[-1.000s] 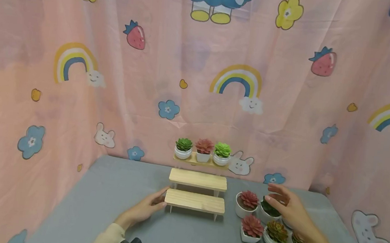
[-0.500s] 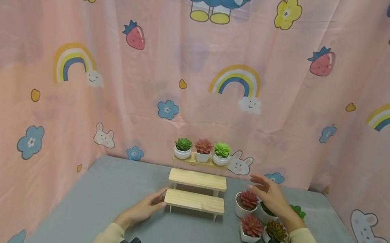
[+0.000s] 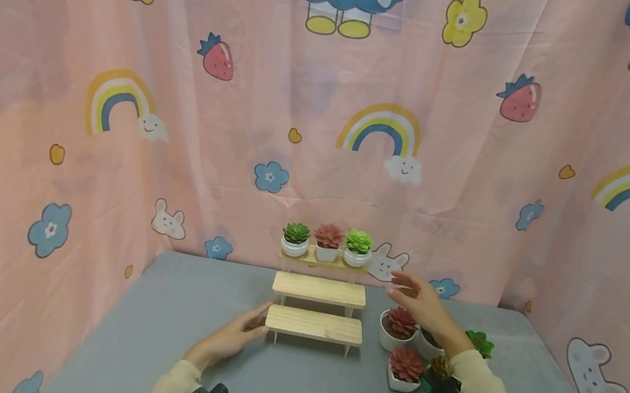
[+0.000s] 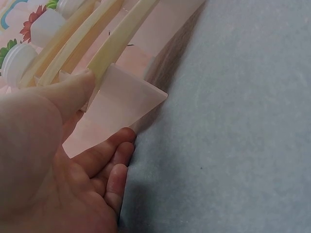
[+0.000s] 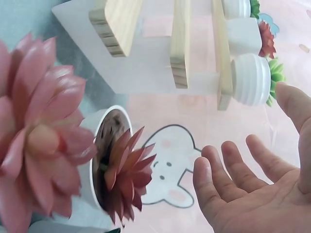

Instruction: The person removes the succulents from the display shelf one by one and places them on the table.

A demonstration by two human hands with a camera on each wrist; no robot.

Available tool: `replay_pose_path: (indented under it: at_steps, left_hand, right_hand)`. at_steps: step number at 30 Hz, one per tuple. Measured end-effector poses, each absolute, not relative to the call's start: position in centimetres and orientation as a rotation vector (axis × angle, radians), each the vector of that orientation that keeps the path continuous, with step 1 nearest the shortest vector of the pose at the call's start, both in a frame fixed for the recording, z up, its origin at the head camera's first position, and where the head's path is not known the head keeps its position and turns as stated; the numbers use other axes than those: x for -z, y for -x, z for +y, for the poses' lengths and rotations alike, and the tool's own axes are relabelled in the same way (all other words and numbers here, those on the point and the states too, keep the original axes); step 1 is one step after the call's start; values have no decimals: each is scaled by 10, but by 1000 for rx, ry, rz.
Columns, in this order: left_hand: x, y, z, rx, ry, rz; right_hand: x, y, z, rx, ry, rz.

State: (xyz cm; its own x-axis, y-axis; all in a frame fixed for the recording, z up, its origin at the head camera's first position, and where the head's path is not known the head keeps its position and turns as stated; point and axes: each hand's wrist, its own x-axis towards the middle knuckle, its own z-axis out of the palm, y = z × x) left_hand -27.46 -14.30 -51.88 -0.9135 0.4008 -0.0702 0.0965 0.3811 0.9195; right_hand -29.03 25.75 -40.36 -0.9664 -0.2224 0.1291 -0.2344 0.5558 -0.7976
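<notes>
In the head view, a three-tier wooden shelf (image 3: 314,324) stands mid-table on translucent side panels. My left hand (image 3: 227,341) is at the left end of its lowest board; in the left wrist view the thumb (image 4: 73,94) touches that board's end and the relaxed fingers lie beside the side panel (image 4: 126,92). My right hand (image 3: 424,305), fingers spread and nothing held, hovers above a potted red succulent (image 3: 398,327), right of the shelf. On the top board sit a dark green succulent (image 3: 296,238), a red one (image 3: 328,241) and a light green one (image 3: 358,247).
More potted succulents stand on the grey table (image 3: 165,309) at the right: a red one in an angular pot (image 3: 405,369), a brownish one (image 3: 440,365) partly behind the wrist camera, and a bright green one (image 3: 480,344). A pink patterned curtain (image 3: 313,106) hangs behind the table.
My right hand has moved left, from over the back of the plant group to above the red succulent near the shelf. My left hand stays at the shelf's end.
</notes>
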Motion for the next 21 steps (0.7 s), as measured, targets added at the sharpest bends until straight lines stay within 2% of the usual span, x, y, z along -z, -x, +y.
replay_pose_path:
  at_steps: [21]
  left_hand:
    - [517, 275, -143, -1535, -414, 2359]
  right_hand:
    - [391, 328, 219, -1483, -330, -2756]
